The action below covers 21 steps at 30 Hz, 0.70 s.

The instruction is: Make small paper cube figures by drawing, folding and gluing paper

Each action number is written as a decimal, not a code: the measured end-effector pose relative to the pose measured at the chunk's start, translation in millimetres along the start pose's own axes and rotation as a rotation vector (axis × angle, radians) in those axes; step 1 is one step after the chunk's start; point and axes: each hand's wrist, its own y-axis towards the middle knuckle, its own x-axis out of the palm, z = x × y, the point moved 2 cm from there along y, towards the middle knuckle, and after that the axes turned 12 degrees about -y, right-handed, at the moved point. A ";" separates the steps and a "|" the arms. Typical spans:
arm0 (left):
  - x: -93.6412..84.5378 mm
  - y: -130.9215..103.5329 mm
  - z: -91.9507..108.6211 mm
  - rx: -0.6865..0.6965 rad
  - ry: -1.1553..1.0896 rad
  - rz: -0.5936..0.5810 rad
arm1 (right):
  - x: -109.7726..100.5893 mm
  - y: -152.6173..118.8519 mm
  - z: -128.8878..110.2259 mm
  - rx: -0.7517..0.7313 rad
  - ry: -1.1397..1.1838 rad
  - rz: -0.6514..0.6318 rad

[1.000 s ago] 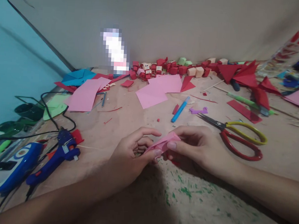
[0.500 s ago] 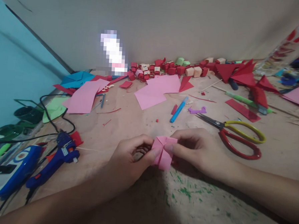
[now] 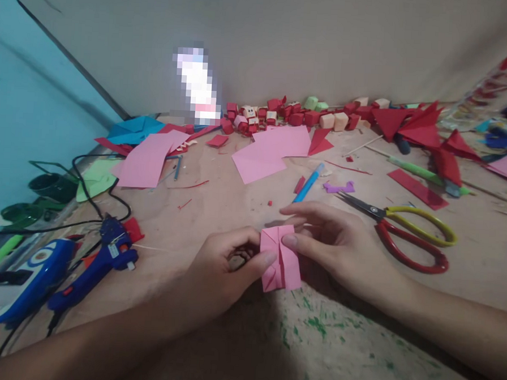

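Note:
A small folded pink paper [image 3: 280, 271] is held up over the table between both hands, with creases and a slit down its middle. My left hand [image 3: 235, 260] pinches its left edge, thumb on the front face. At the upper right of the paper, my right hand [image 3: 329, 242] presses its thumb on the front, while its fingers extend behind and above. Beyond the right hand lie scissors [image 3: 377, 210] with one yellow and one red handle, blades partly apart. A blue marker [image 3: 309, 183] lies just past the right fingertips.
Larger pink sheets [image 3: 264, 156] lie mid-table. Small folded red, cream and green blocks [image 3: 310, 118] line the wall beside a blurred bright phone-like object [image 3: 198, 88]. A blue glue gun [image 3: 114, 248] with its cord sits at left. Red paper pieces [image 3: 420, 128] are at the back right.
The pink paper now appears flatter and squarer, its folded flaps turned differently. My right fingers have stretched outward past its upper edge, and the view has shifted slightly.

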 end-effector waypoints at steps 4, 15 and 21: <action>0.6 0.7 1.6 0.014 0.032 0.068 | 2.9 -3.1 1.7 -0.028 -0.069 0.016; 0.6 -0.1 3.7 0.111 0.147 0.018 | 1.0 -1.5 -6.5 -0.036 -0.037 -0.098; 0.7 -0.7 6.2 0.175 0.201 0.074 | 5.3 -6.0 -6.8 0.104 -0.037 -0.154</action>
